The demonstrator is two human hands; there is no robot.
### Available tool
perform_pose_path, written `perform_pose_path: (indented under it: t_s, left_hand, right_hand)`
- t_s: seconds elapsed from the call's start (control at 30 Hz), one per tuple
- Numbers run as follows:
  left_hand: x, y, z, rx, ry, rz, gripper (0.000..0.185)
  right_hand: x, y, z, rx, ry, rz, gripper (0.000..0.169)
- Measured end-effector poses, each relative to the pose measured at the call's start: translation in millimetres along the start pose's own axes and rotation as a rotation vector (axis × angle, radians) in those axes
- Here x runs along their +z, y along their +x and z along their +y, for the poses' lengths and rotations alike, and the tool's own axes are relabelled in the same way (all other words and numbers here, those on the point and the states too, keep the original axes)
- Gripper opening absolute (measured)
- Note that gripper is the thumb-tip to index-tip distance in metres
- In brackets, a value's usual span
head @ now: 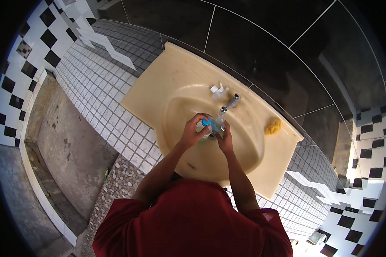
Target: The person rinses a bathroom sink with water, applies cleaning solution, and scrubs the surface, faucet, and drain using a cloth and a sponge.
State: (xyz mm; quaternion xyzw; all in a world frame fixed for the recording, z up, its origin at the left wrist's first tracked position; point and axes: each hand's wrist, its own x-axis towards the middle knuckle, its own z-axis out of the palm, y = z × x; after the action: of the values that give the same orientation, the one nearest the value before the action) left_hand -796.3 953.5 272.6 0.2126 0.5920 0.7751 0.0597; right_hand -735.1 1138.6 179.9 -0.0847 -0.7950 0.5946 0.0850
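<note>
Over the basin, my left hand (193, 131) grips a clear plastic bottle (199, 127) by its upper part, with fingers at its blue cap (206, 121). My right hand (225, 138) is closed around a second clear container (221, 124), just below the outlet of the chrome tap (231, 102). Glare and the fingers hide where the two meet, and I cannot tell whether water is running. A white trigger spray head (219, 91) lies on the sink ledge to the left of the tap. Beneath my hands is the beige washbasin (244, 151), its drain partly covered.
A yellow sponge or scrubber (273, 127) rests on the right of the sink ledge. Glossy black wall tiles (244, 35) rise behind the basin. To the left are a concrete recess (70, 135) and a pebbled floor strip (122, 176). A white container (317, 238) stands at lower right.
</note>
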Motion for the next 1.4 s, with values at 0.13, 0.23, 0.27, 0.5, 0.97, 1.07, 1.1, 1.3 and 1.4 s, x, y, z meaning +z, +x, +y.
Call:
perform_pose_path:
  t_s: [0.13, 0.23, 0.27, 0.5, 0.97, 1.07, 1.1, 1.3, 1.4]
  left_hand:
    - [1, 3, 3, 0.19, 0.361, 0.089, 0.02]
    - [-2, 4, 6, 0.12, 0.336, 0.028, 0.019]
    - [0, 6, 4, 0.125, 0.325, 0.012, 0.019]
    - [9, 7, 2, 0.083, 0.195, -0.002, 0.02]
    - [8, 6, 10, 0.153, 0.394, 0.024, 0.017]
    - [4, 7, 4, 0.096, 0.274, 0.036, 0.016]
    - [7, 6, 2, 0.037, 0.166, 0.056, 0.016]
    - [15, 4, 4, 0.16, 0.34, 0.065, 0.016]
    - [20, 5, 9, 0.245, 0.49, 0.069, 0.02]
  right_hand:
    - [1, 0, -2, 0.02, 0.006, 0.009, 0.069]
    - [0, 1, -1, 0.028, 0.007, 0.013, 0.069]
    - [-2, 0, 0, 0.028, -0.001, 0.02, 0.069]
    - [-3, 1, -3, 0.029, -0.014, 0.015, 0.068]
    - [0, 4, 2, 0.055, 0.014, -0.018, 0.071]
    - [6, 7, -8, 0.105, 0.007, -0.035, 0.071]
    - [7, 7, -8, 0.11, -0.007, -0.037, 0.071]
    - [8, 9, -1, 0.073, 0.033, -0.02, 0.073]
    - [6, 9, -3, 0.059, 0.05, -0.033, 0.075]
